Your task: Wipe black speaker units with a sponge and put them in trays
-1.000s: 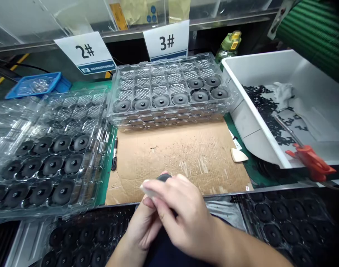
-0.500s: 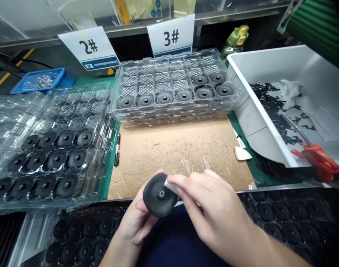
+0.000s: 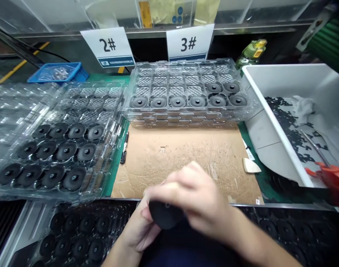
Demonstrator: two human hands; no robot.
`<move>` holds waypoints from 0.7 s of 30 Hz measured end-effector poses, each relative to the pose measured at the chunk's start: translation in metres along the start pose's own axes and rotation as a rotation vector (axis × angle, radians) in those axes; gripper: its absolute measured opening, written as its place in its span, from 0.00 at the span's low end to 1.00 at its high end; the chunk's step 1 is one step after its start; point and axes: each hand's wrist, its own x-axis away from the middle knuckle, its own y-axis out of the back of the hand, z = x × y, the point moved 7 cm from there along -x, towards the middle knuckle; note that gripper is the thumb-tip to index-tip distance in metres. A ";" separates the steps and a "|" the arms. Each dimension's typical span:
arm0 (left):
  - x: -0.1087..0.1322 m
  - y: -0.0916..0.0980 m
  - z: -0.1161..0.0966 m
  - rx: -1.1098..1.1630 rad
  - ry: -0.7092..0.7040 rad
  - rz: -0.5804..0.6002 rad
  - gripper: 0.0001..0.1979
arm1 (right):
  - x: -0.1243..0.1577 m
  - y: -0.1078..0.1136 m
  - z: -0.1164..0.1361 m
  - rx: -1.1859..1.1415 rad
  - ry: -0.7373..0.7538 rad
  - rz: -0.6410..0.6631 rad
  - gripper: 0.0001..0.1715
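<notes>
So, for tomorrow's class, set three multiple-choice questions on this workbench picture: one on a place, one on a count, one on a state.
1. Where is the black marker? A in the white bin; B on the green mat; C in the blue crate.
2. How many black discs sit in the clear tray under the 3# sign? A twelve; B four; C eight.
3. The black disc by the left hand and right hand is: A gripped; B lying on the cardboard; C seated in a tray.

1 B: it lies beside the cardboard's left edge.
2 C: six in front, two behind.
3 A: it is held between both hands.
</notes>
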 end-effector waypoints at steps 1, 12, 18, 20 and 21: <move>0.000 -0.002 -0.002 0.037 -0.014 0.030 0.28 | 0.000 0.004 -0.017 0.008 -0.103 -0.031 0.17; 0.001 0.002 -0.016 0.276 -0.056 0.135 0.22 | 0.066 -0.087 -0.108 -0.026 -0.493 -0.001 0.16; 0.006 0.012 -0.020 0.357 -0.050 0.166 0.27 | 0.057 -0.083 -0.116 -0.033 -0.580 -0.013 0.15; 0.009 0.016 -0.022 0.385 -0.051 0.190 0.25 | 0.049 -0.079 -0.113 -0.045 -0.583 -0.002 0.15; 0.011 0.017 -0.022 0.401 -0.051 0.207 0.25 | 0.044 -0.079 -0.110 -0.048 -0.577 0.007 0.15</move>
